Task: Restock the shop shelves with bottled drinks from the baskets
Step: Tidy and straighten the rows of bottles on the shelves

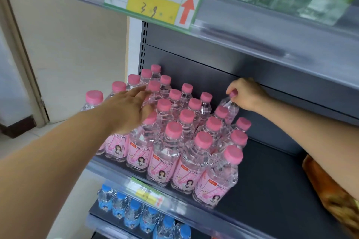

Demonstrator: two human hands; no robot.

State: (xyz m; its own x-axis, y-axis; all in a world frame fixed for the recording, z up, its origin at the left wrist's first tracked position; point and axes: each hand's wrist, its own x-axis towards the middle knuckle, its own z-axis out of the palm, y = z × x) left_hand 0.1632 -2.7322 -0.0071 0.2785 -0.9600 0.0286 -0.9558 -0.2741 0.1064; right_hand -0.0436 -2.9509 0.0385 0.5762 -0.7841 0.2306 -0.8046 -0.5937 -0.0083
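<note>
Filling the part of the dark shelf (272,170) beneath the left hand (132,106) is a block of pink-capped peach soda bottles (174,141), so the restocking is being judged partly done. The stretch below and to the right of the right hand (245,95) is being left bare for further rows. Headroom is being limited by the upper shelf edge (291,75) just above that hand. One tilted bottle (229,109) is being pinched at its cap by curled fingers, behind the block. The left hand is being held flat, fingers straight, over the caps.
</note>
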